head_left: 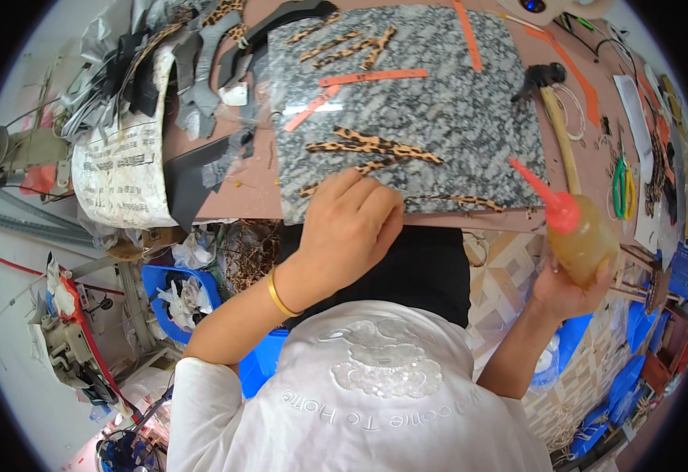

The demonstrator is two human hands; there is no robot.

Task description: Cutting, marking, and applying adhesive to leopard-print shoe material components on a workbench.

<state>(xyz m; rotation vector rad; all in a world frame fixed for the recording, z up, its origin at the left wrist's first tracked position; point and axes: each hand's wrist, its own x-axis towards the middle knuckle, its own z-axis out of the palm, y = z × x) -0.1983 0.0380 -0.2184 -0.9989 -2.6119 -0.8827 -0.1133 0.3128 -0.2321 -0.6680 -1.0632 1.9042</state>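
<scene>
My left hand [350,216] is at the near edge of a grey speckled stone slab [486,149], its fingers curled down over a narrow leopard-print strip [377,166]. The fingertips are partly hidden, while both ends of that strip show beside them. Just beyond lie more leopard-print strips [383,147], crossing each other. Another strip [462,200] runs along the slab's front edge, to the right of the hand. My right hand [568,293] holds a squeeze bottle [584,245] of yellowish liquid from below. Its long red nozzle [537,182] tilts up and left toward the slab.
Coral strips [375,77] and several leopard pieces [348,49] lie farther back on the slab. A black-headed hammer [556,126] leans across its right edge, near green-handled scissors [619,187]. Grey and black scraps [147,79] crowd the left. A blue bin [155,291] stands below.
</scene>
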